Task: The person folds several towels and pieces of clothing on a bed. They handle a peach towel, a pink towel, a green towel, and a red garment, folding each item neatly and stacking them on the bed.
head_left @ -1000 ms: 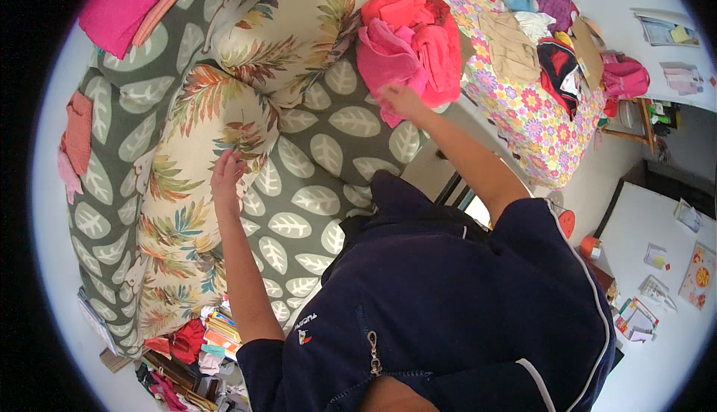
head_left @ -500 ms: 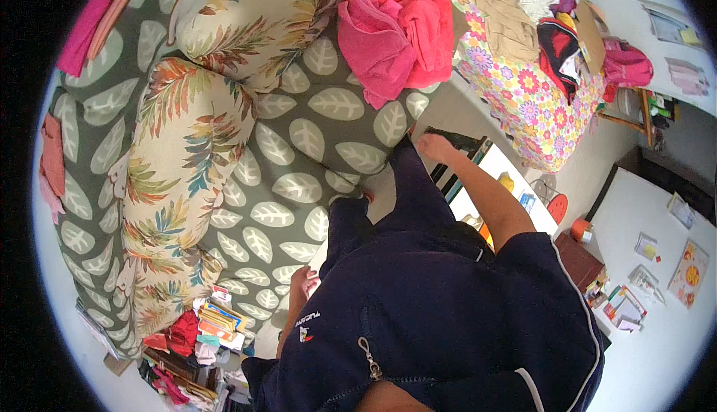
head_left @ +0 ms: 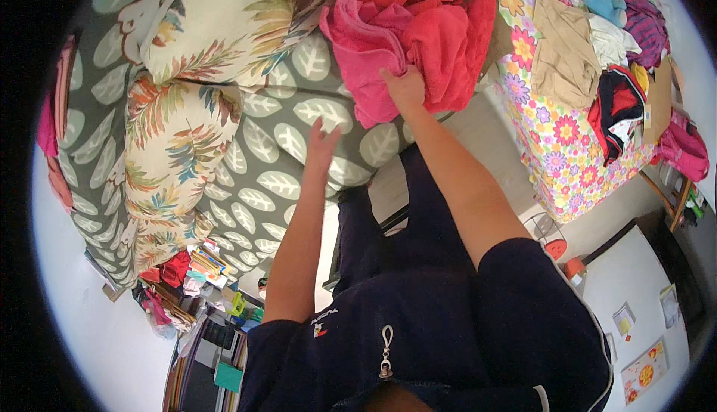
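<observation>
A pile of red and pink cloths lies at the near edge of a sofa draped in dark green leaf-print fabric [head_left: 261,147]. My right hand [head_left: 405,88] has its fingers curled on the pink towel [head_left: 362,46] at the front of the pile. Against it sits a bright red fluffy cloth [head_left: 448,53], not touched by my left hand. That hand, my left hand [head_left: 323,143], hovers over the leaf-print cover with its fingers apart and nothing in them.
Cream pillows with a leaf pattern [head_left: 183,135] line the sofa's left side. A flower-print bed [head_left: 553,135] to the right bears beige trousers [head_left: 564,53] and other clothes. Papers and books [head_left: 209,266] are stacked at lower left. A white table [head_left: 635,292] stands at lower right.
I have moved toward the sofa and the cloth pile. Both arms have swung forward from my sides; my right hand has reached the pink towel and my left hand is over the cover.
</observation>
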